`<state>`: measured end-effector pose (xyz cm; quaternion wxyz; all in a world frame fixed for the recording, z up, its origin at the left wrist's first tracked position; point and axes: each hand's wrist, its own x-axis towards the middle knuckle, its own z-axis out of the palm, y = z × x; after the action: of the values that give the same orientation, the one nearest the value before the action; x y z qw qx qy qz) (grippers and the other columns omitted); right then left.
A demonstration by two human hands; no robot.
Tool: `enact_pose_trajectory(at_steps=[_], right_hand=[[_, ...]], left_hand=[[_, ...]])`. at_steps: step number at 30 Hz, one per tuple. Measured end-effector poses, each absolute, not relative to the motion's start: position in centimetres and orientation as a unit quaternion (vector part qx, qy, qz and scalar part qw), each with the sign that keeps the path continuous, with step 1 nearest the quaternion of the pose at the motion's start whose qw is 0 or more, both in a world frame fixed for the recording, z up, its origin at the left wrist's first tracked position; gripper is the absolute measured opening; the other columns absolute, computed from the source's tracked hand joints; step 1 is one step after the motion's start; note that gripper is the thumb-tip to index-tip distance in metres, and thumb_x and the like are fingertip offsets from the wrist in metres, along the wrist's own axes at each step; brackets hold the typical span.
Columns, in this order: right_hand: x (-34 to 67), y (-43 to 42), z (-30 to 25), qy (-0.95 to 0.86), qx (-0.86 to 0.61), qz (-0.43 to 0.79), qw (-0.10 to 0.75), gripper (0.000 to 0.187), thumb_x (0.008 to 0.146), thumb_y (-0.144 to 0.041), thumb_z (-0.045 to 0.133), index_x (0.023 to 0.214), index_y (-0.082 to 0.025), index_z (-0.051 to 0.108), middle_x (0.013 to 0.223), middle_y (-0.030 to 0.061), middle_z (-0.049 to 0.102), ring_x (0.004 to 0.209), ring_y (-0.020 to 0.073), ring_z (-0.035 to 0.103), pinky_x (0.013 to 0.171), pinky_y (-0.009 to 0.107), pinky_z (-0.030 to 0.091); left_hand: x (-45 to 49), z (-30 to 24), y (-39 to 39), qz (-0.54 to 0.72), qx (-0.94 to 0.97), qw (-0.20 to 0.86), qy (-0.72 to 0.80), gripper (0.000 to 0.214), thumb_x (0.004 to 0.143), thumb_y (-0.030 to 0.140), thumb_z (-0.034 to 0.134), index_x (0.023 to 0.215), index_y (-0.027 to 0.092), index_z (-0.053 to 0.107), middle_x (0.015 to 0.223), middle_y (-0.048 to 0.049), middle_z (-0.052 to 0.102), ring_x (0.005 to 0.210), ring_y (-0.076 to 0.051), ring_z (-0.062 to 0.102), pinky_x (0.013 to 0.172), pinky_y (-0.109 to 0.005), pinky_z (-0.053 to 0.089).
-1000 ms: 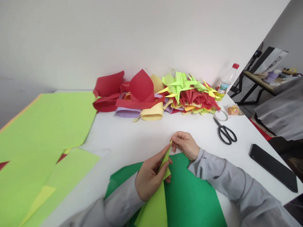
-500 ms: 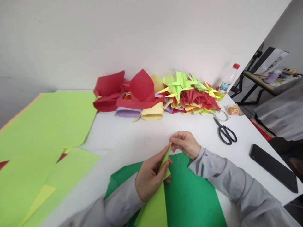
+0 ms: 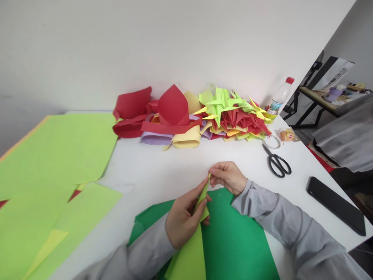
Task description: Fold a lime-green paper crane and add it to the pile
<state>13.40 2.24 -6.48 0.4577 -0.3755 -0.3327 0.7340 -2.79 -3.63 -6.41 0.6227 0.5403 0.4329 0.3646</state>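
Observation:
A light green folded paper (image 3: 190,254) rises to a narrow pointed tip in front of me. My left hand (image 3: 186,217) is closed around its upper part, with the thumb pressed on the near face and fingers behind. At the very tip, my right hand (image 3: 227,178) pinches the paper between thumb and fingertips. Beneath both hands lies a dark green sheet (image 3: 236,237) on the white table (image 3: 151,167). The lower end of the folded paper runs out of view at the bottom edge.
Large light green sheets (image 3: 64,151) cover the left side. Along the wall sit red paper hats (image 3: 174,105) and a pile of folded paper stars (image 3: 223,103). To the right are a bottle (image 3: 279,97), a tape roll (image 3: 271,142), scissors (image 3: 278,163), a wrapped snack (image 3: 287,135) and a black phone (image 3: 335,205).
Both hands keep almost the same hold on the folded paper. The whole view has shifted very slightly; nothing was let go or taken up.

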Motion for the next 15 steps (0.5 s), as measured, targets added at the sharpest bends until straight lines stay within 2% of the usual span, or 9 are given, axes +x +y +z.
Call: enact_pose_trajectory(at_steps=[6,10,15], right_hand=[[13.3,2.2,-6.7,-0.350,-0.368,0.725,0.466,0.043,0.053,-0.046,0.085,0.069,-0.013,0.064,0.057,-0.0011,0.064,0.048,0.0088,0.058,0.050,0.023,0.049],[13.3,2.1,-6.3,-0.397,-0.382,0.708,0.442,0.045,0.054,-0.049,0.083,0.073,-0.013,0.064,0.055,-0.0024,0.063,0.046,0.0082,0.056,0.050,0.022,0.045],[13.3,1.7,-5.6,-0.477,-0.421,0.659,0.400,0.041,0.058,-0.049,0.080,0.063,-0.013,0.061,0.047,-0.0043,0.058,0.042,0.0066,0.050,0.046,0.020,0.038]], left_hand=[[-3.0,-6.7,-3.6,0.358,0.528,0.632,0.439,0.064,0.079,0.039,0.061,0.138,0.020,0.043,0.087,-0.0029,0.060,0.049,-0.011,0.058,0.049,-0.030,0.058],[-2.9,-7.3,-3.5,0.379,0.516,0.630,0.438,0.070,0.077,0.042,0.062,0.139,0.022,0.039,0.084,-0.0007,0.060,0.047,-0.011,0.058,0.044,-0.030,0.057],[-2.7,-6.8,-3.7,0.391,0.507,0.626,0.445,0.063,0.078,0.041,0.062,0.134,0.022,0.042,0.085,0.0004,0.059,0.048,-0.011,0.059,0.044,-0.028,0.057]])
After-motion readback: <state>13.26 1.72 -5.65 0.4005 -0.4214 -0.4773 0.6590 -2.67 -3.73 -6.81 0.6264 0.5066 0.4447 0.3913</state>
